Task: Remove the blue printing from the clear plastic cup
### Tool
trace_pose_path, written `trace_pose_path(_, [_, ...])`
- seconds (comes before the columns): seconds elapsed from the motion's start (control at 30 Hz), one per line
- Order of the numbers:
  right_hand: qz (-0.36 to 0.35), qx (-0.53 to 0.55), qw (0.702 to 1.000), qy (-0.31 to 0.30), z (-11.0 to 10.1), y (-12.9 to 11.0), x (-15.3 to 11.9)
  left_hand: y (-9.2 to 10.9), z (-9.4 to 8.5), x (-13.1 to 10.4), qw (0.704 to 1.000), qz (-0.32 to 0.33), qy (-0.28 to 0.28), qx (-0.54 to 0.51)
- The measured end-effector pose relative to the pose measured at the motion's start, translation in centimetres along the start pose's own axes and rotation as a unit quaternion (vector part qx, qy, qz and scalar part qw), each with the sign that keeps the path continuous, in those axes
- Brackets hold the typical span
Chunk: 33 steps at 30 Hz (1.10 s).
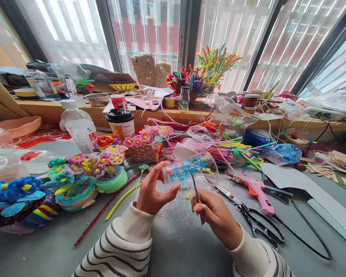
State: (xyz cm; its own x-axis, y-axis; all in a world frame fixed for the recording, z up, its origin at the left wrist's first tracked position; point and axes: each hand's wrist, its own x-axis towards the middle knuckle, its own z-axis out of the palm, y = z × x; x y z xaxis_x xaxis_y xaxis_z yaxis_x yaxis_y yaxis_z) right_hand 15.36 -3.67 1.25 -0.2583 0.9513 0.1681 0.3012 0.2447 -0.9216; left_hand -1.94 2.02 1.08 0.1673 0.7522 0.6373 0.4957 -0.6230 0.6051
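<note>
My left hand [153, 187] grips a clear plastic cup [180, 171] with blue lettering, tilted on its side with the wide mouth to the right. In my right hand [215, 215] is a pair of small metal scissors [195, 187]; the blade lies against the cup's printed side. Whether the blade has gone through the plastic I cannot tell. Below the cup, a small yellow piece [187, 196] and glitter lie on the grey table [173, 250]. A yellow pipe cleaner [122, 201] and a red tinsel one [103, 213] lie left of my left hand.
To the right are large black-handled scissors [259, 225] and a pink glue gun [256, 192] with its cord. Pipe-cleaner flower pots [111, 179] crowd the left, near a water bottle [79, 129] and a lidded paper cup [120, 125]. Loose pipe cleaners [233, 148] lie behind the cup.
</note>
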Motion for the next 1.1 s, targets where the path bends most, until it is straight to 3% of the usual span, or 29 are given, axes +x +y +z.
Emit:
trace_pose_path(0.2, [-0.003,-0.025,0.999,0.031,0.2,-0.1,-0.1,-0.2,0.2,-0.1,1.000,0.001,0.012,-0.011])
trace_pose_path(0.37, [-0.008,-0.029,0.999,0.036,0.2,0.3,0.0,0.2,0.7,-0.3,0.996,-0.058,-0.001,-0.063])
trace_pose_path(0.43, [-0.012,-0.041,0.998,0.040,0.2,0.5,0.1,0.7,0.8,-0.2,0.987,-0.109,-0.007,-0.122])
trace_pose_path(0.5, [-0.012,-0.056,0.997,0.043,0.3,0.7,0.2,1.3,0.9,-0.1,0.964,-0.142,-0.047,-0.221])
trace_pose_path(0.63, [-0.001,-0.065,0.997,0.033,0.4,1.0,0.3,2.1,1.0,0.2,0.933,-0.205,-0.019,-0.295])
trace_pose_path(0.83, [0.007,-0.023,1.000,-0.008,0.3,1.0,0.2,1.8,1.1,0.1,0.941,-0.183,0.007,-0.284])
trace_pose_path(0.97, [0.016,-0.015,1.000,-0.010,0.4,0.9,0.2,1.4,1.1,-0.1,0.948,-0.162,-0.002,-0.272])
trace_pose_path(1.1, [0.015,-0.024,1.000,0.010,0.7,1.0,0.2,1.3,1.2,-0.2,0.956,-0.158,0.024,-0.246])
